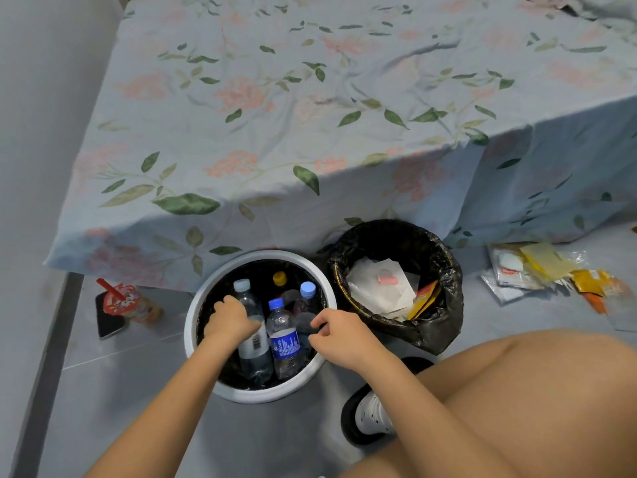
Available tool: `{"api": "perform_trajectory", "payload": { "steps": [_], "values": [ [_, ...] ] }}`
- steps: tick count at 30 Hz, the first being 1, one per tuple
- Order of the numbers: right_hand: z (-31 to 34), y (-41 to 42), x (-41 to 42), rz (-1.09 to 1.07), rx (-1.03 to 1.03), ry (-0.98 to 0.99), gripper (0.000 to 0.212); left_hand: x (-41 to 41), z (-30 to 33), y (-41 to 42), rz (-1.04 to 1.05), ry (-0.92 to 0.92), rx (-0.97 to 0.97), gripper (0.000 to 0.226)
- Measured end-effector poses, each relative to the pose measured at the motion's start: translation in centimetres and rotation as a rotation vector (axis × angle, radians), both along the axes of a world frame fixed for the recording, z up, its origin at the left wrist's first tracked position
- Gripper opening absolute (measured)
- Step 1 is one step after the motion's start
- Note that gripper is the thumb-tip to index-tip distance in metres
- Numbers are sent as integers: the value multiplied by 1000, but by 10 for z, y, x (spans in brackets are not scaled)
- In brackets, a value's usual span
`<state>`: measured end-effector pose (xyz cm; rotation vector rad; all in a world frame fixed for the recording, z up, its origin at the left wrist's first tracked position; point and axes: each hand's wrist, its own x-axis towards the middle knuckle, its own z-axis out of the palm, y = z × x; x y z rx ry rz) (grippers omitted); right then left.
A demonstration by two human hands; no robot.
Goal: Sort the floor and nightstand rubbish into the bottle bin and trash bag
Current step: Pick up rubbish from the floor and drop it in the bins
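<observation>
Round white bottle bin (203, 308) holding capped clear plastic bottles (284, 339); left grip (230, 320) curled round one bottle; right grip (336, 334) loosely curled, empty. Right of it, black trash bag (444, 288) containing white paper wrappers (379, 288).

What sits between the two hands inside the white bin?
In the head view, a blue-labelled bottle stands between the left hand and right hand inside the bin.
</observation>
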<state>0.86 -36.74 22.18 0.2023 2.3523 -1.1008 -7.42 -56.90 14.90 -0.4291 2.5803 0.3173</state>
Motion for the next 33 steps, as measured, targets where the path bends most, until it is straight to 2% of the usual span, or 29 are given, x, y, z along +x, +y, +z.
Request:
{"api": "perform_trajectory", "payload": {
  "steps": [3,8,14,17,20,21,23,24,26,29,33],
  "values": [
    [1,3,1,-18,9,-25,33,-7,34,20,-220,100,-142,51],
    [7,24,5,30,114,-67,33,-25,91,88,-495,341,-21,33],
    [52,81,-31,220,436,19,31,-63,132,195,-788,437,-4,18],
    [85,152,-63,161,532,106,15,-95,131,265,-868,372,27,26],
    [98,253,-79,62,635,93,17,-118,127,334,-878,213,-22,53],
    [97,289,-79,17,659,79,20,-116,126,357,-892,203,-37,54],
    [84,358,-76,-78,703,43,24,-113,114,401,-980,274,-25,12],
    [72,391,-72,-123,713,23,22,-111,103,425,-1025,272,0,4],
    [42,452,-59,-211,710,-43,20,-109,74,474,-1050,230,49,2],
    [-21,521,-33,-345,686,-158,35,-107,18,545,-1031,144,120,25],
    [-120,585,-1,-534,549,-272,31,-104,-63,618,-1054,187,117,37]
  ]
}}
